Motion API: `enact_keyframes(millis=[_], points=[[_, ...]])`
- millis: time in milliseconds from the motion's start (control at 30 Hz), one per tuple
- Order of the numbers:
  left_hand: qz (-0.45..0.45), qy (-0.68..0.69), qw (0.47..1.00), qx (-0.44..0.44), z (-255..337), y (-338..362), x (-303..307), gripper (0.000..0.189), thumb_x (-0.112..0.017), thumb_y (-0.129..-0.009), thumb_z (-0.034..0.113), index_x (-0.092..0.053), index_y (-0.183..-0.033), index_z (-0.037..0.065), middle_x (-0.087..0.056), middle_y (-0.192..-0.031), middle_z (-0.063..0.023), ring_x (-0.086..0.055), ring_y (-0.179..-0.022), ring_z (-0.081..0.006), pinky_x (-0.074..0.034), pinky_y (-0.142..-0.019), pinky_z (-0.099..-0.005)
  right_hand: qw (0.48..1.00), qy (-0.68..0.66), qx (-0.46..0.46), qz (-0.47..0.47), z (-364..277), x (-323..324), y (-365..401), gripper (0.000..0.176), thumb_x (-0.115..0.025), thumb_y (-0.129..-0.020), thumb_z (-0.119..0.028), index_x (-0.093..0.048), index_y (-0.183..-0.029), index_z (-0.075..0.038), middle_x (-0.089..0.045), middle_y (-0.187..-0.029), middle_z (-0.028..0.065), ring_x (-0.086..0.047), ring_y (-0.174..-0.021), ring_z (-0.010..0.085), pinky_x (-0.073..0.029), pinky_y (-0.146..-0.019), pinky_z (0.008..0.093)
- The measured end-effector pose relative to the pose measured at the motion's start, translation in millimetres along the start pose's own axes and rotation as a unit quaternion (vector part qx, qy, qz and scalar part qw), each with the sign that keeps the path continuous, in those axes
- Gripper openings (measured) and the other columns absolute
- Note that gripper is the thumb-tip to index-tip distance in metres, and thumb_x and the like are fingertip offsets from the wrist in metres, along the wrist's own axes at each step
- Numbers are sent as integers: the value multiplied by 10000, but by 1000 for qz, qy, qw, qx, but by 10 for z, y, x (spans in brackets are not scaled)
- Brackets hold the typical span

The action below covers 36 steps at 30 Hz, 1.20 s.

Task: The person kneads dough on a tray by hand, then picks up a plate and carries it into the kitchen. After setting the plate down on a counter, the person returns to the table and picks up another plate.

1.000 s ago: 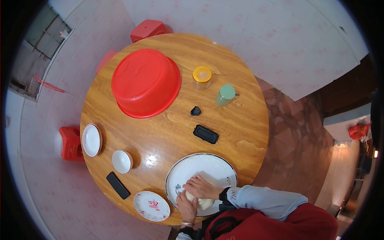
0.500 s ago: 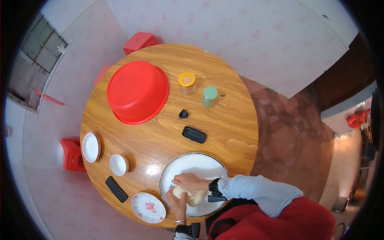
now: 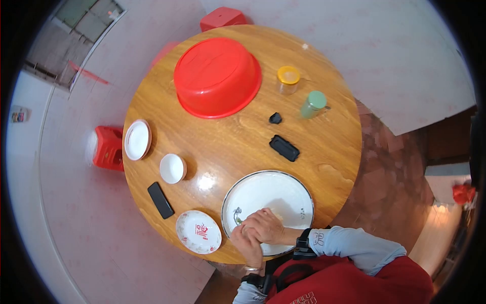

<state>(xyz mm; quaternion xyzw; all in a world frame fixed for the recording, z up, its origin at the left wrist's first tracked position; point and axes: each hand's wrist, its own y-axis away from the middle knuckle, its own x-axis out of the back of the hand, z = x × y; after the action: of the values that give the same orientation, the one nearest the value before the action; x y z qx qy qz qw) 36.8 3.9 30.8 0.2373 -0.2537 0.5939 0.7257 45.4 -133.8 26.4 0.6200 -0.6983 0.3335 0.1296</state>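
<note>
In the head view, a wide white enamel tray (image 3: 268, 190) with a dark rim lies at the table's near edge. Over its lower part my right hand (image 3: 266, 226) is curled, pressing on pale dough (image 3: 278, 216) that is mostly hidden beneath the fingers. My left hand (image 3: 247, 244), with a bracelet at the wrist, is closed against the right hand, its fingers partly covered, on the dough's left side. Left of the tray stands a white plate (image 3: 190, 242) with a red design.
An upturned red basin (image 3: 215, 71) rests at the back of the round wooden table (image 3: 217, 144). Around it are a yellow-lidded jar (image 3: 288, 78), a green-lidded jar (image 3: 314, 104), black plastic pieces (image 3: 284, 147), a white bowl (image 3: 173, 168), stacked plates (image 3: 137, 140) and a phone (image 3: 160, 200). Red stools (image 3: 108, 148) flank the table.
The view has shifted, so the table appears higher and further right. My hands have come together over the dough, which showed plainly before and is now mostly covered.
</note>
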Motion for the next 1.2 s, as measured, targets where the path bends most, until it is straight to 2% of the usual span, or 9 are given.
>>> enact_keyframes(millis=[67,367,700,767,833,933,1033,1133,1200], points=[[78,-51,995,-28,51,40,-144,285,-482,-968,224,-557,-1170,37,-522,-1181,-176,-476,-1086,-367,-349,-950,-488,1000,10,4,-14,35,-22,61,225,-621,-850,-227,-617,-1048,-121,-610,-983,32,-568,-900,213,-389,-826,385],[81,-86,991,-62,-356,-212,-322,360,-422,-988,356,-594,-1140,78,-554,-1177,-127,-496,-1076,-341,-350,-910,-479,999,36,28,-13,246,-237,-89,260,-639,-835,-220,-596,-1069,-113,-605,-1008,32,-558,-881,224,-389,-826,399],[82,-171,981,-38,-231,-916,-430,253,-561,-896,234,-642,-1119,146,-594,-1128,-71,-518,-1061,-304,-351,-890,-455,996,-37,-76,1,597,-322,-616,142,-548,-923,-148,-596,-1019,-54,-678,-906,109,-655,-777,295,-500,-710,411],[53,-166,985,10,-200,-1039,-454,241,-557,-906,242,-644,-1117,162,-620,-1075,-58,-541,-1041,-282,-355,-880,-453,984,-56,-165,-34,660,-342,-687,144,-528,-944,-158,-600,-1024,-62,-685,-835,132,-671,-741,331,-527,-655,422],[66,-159,985,11,-138,-1053,-435,226,-542,-926,248,-644,-1109,164,-634,-1023,-59,-563,-1015,-271,-352,-885,-449,988,-56,-141,-22,693,-352,-690,147,-522,-951,-167,-603,-1025,-70,-678,-794,143,-670,-697,341,-530,-605,428],[64,-139,988,9,-196,-1043,-390,253,-511,-955,275,-642,-1114,128,-640,-1047,-85,-565,-1006,-300,-374,-863,-463,989,-76,-127,-30,647,-306,-692,158,-517,-954,-175,-607,-1027,-68,-680,-834,148,-668,-751,342,-530,-654,424],[-24,35,998,55,-324,-807,-201,272,-551,-958,260,-613,-1140,68,-645,-1076,-118,-569,-1032,-313,-399,-891,-474,990,-64,-120,-25,503,-251,-543,173,-513,-958,-185,-611,-1026,-60,-676,-895,155,-656,-833,341,-521,-731,422],[-61,63,995,-48,-109,-449,107,459,-659,-889,295,-557,-1233,8,-567,-1232,-211,-525,-1131,-373,-412,-959,-489,987,-98,-124,-34,338,-95,-402,171,-519,-953,-194,-615,-984,-56,-672,-906,150,-645,-869,331,-507,-762,423],[-102,-42,985,-130,34,-199,275,672,-781,-780,258,-481,-1313,-21,-477,-1324,-248,-466,-1216,-409,-375,-1040,-477,980,-138,-116,-82,246,-13,-287,177,-530,-948,-203,-616,-981,-53,-660,-910,135,-636,-860,324,-501,-762,427]])
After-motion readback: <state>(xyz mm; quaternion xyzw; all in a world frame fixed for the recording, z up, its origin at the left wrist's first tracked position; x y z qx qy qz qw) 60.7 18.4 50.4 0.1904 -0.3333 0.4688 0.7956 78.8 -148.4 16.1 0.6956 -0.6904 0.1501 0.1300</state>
